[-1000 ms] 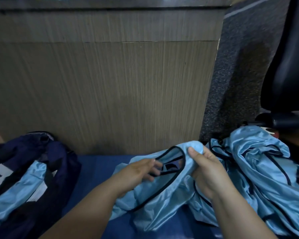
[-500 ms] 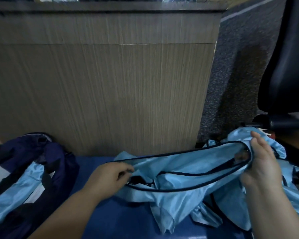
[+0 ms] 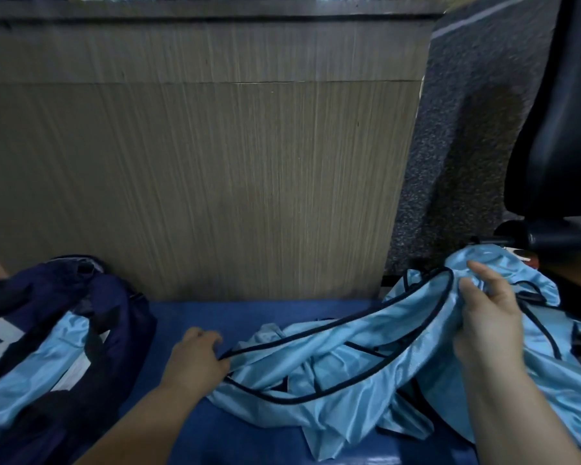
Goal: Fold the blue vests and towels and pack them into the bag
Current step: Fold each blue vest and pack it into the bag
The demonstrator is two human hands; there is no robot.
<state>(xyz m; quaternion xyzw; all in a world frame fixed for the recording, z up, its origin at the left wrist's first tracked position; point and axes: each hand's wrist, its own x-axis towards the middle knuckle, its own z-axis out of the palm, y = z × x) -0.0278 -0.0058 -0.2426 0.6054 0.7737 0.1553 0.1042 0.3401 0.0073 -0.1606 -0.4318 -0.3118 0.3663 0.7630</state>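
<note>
Hands stretch one blue vest (image 3: 342, 357): left hand (image 3: 197, 359) pinches its black-trimmed edge, right hand (image 3: 487, 317) grips the other end.

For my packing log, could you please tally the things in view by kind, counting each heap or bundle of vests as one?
Navy bag: 1
Light blue vest held between left hand and right hand: 1
Heap of light blue vests: 1
Light blue bundle inside the bag: 1
Black office chair: 1
Total: 5

You faced a wood-grain panel (image 3: 198, 179) behind the blue bench (image 3: 188, 317). To your right were a grey speckled surface (image 3: 467, 135) and a black chair (image 3: 557, 112).
</note>
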